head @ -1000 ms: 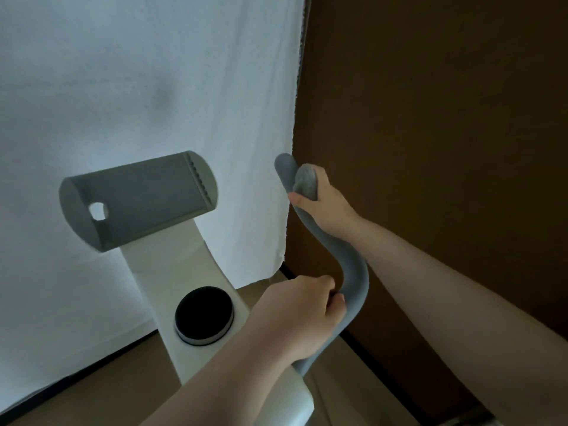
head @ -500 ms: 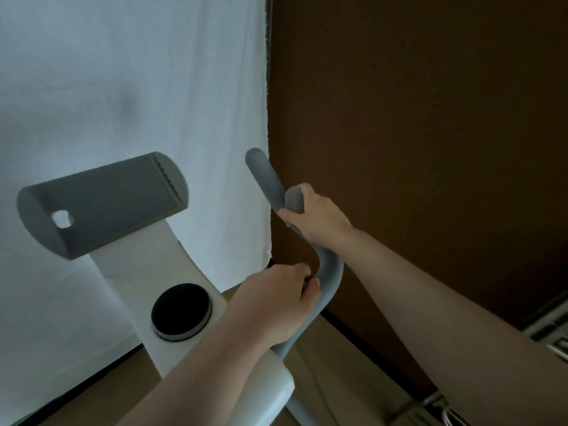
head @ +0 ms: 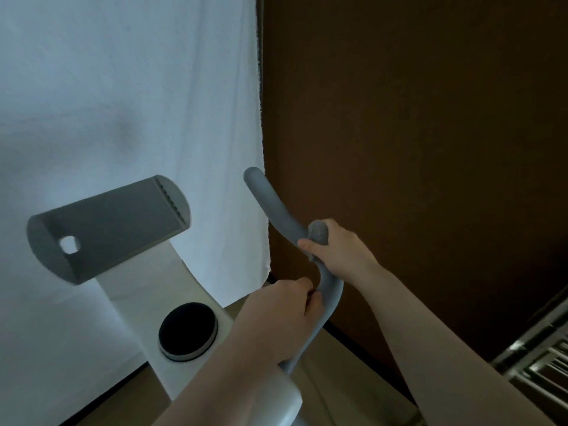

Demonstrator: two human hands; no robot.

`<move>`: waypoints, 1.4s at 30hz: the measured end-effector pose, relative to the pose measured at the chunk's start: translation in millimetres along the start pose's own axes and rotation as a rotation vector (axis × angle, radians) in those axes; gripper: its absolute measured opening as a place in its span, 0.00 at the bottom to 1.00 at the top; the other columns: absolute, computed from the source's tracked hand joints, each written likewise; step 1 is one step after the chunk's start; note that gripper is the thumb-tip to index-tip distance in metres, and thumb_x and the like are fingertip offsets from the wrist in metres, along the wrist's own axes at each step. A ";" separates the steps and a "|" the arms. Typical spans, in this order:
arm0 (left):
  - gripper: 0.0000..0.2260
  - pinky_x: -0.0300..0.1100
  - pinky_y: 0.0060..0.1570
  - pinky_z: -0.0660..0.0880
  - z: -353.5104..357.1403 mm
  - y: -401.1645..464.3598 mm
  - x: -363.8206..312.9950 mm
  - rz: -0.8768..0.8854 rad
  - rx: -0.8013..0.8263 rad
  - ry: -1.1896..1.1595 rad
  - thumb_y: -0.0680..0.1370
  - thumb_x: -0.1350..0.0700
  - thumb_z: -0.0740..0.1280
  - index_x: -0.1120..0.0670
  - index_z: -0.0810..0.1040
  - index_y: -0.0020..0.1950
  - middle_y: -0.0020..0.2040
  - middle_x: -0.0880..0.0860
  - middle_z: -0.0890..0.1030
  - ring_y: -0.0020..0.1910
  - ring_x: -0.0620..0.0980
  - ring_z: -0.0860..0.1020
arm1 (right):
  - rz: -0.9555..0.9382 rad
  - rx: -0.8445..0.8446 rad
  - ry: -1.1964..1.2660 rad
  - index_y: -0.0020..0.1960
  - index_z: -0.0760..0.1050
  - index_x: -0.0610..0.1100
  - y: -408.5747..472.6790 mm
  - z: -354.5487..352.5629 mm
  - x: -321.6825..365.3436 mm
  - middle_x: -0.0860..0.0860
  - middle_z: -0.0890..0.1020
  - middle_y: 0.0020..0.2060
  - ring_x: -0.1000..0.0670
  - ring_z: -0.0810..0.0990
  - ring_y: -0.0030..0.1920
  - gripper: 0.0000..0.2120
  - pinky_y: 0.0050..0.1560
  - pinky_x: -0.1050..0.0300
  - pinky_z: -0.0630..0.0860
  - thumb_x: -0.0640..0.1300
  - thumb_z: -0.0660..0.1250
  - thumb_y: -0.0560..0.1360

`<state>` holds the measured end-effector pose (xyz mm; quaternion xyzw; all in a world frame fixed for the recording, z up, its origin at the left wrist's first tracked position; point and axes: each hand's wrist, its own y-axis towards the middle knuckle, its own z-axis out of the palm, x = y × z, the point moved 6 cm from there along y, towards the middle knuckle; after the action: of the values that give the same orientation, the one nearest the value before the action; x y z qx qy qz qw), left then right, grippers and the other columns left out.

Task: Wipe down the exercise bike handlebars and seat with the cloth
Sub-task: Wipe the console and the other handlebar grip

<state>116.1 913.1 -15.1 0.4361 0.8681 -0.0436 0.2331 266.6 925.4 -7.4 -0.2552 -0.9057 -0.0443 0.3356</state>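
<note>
The bike's curved grey right handlebar point(head: 270, 204) rises from the white frame point(head: 184, 373) toward the curtain's edge. My right hand point(head: 338, 253) wraps a small grey cloth point(head: 318, 232) around the bar at its bend, thumb on the near side. Lower down, my left hand point(head: 282, 315) grips the same bar where it drops toward the frame. The seat is out of view.
A grey tablet holder point(head: 107, 232) sits atop the white column, with a black round knob point(head: 187, 330) below it. A white curtain point(head: 129, 103) hangs behind; a brown wall point(head: 415, 133) stands right. A metal rack point(head: 541, 358) shows at lower right.
My right hand with the cloth has slid down the handlebar from near its tip to the bend. My left hand has kept its grip lower down.
</note>
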 end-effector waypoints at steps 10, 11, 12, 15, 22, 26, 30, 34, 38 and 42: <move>0.13 0.35 0.33 0.65 -3.9 -3.0 -3.1 -0.004 0.026 -0.052 0.83 0.45 0.53 0.48 0.69 0.42 0.33 0.46 0.74 0.31 0.43 0.73 | -0.017 -0.221 0.046 0.71 0.63 0.53 -38.1 5.7 -4.4 0.55 0.71 0.55 0.54 0.72 0.52 0.24 0.48 0.58 0.70 0.56 0.65 0.77; 0.13 0.35 0.34 0.66 -4.4 -2.6 -3.0 -0.007 0.026 -0.060 0.83 0.45 0.53 0.48 0.70 0.43 0.34 0.46 0.74 0.31 0.43 0.73 | -0.010 -0.238 0.076 0.70 0.63 0.52 -36.7 6.8 -6.3 0.55 0.72 0.54 0.53 0.72 0.51 0.24 0.48 0.58 0.70 0.56 0.64 0.77; 0.14 0.36 0.35 0.68 -5.0 -1.9 -3.0 -0.008 0.025 -0.060 0.83 0.45 0.53 0.49 0.71 0.43 0.34 0.46 0.75 0.32 0.43 0.74 | 0.048 -0.225 0.170 0.69 0.65 0.50 -29.1 7.2 -8.9 0.54 0.74 0.54 0.52 0.74 0.51 0.24 0.48 0.56 0.72 0.57 0.65 0.77; 0.14 0.36 0.38 0.70 -7.0 -3.5 -3.0 -0.006 0.029 -0.057 0.83 0.45 0.54 0.50 0.72 0.44 0.35 0.47 0.76 0.33 0.44 0.75 | 0.256 -0.203 0.580 0.61 0.72 0.45 -15.1 9.0 -11.5 0.46 0.82 0.51 0.47 0.81 0.48 0.22 0.49 0.47 0.80 0.58 0.67 0.74; 0.14 0.41 0.40 0.75 -9.3 -6.0 -7.2 -0.021 0.030 -0.050 0.82 0.44 0.54 0.49 0.75 0.47 0.38 0.47 0.78 0.36 0.44 0.77 | 0.215 -0.364 0.709 0.63 0.65 0.50 -63.1 20.3 -27.4 0.54 0.79 0.44 0.54 0.80 0.44 0.19 0.45 0.56 0.79 0.50 0.68 0.76; 0.15 0.36 0.37 0.72 -8.8 -6.3 -5.9 -0.021 0.035 -0.040 0.83 0.45 0.53 0.50 0.74 0.45 0.36 0.46 0.77 0.34 0.44 0.76 | 0.328 -0.268 0.758 0.63 0.69 0.44 -31.9 11.8 -19.4 0.48 0.80 0.47 0.47 0.81 0.47 0.19 0.49 0.48 0.81 0.50 0.67 0.76; 0.14 0.40 0.37 0.71 -10.3 -7.5 -7.5 -0.026 0.025 -0.044 0.83 0.45 0.54 0.50 0.74 0.46 0.38 0.47 0.78 0.36 0.45 0.76 | 0.154 -0.414 0.548 0.69 0.61 0.49 -72.0 22.3 -11.4 0.52 0.70 0.56 0.51 0.75 0.52 0.25 0.46 0.58 0.75 0.52 0.66 0.77; 0.14 0.38 0.36 0.69 -8.5 -5.7 -7.0 -0.021 0.038 -0.044 0.83 0.45 0.53 0.49 0.74 0.46 0.38 0.47 0.78 0.35 0.44 0.76 | 0.145 -0.332 0.408 0.69 0.60 0.48 -55.6 14.5 -11.9 0.51 0.70 0.57 0.49 0.74 0.53 0.25 0.49 0.53 0.74 0.56 0.64 0.78; 0.15 0.37 0.35 0.67 -7.3 -7.0 -3.1 -0.019 0.036 -0.045 0.83 0.46 0.53 0.51 0.72 0.42 0.35 0.48 0.76 0.34 0.45 0.76 | 0.245 -0.246 0.463 0.64 0.67 0.46 -25.9 8.9 -10.1 0.48 0.79 0.50 0.50 0.79 0.46 0.22 0.44 0.53 0.76 0.58 0.62 0.77; 0.14 0.45 0.40 0.75 -8.5 -6.8 -6.6 -0.027 0.045 -0.074 0.82 0.45 0.54 0.50 0.74 0.44 0.37 0.47 0.77 0.36 0.46 0.77 | 0.147 -0.370 0.449 0.70 0.62 0.50 -79.4 20.1 -14.2 0.50 0.73 0.59 0.50 0.76 0.53 0.24 0.44 0.60 0.73 0.56 0.63 0.78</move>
<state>111.0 906.4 -5.5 0.4274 0.8636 -0.0822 0.2544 224.9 855.6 -24.6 -0.3608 -0.7643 -0.2394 0.4778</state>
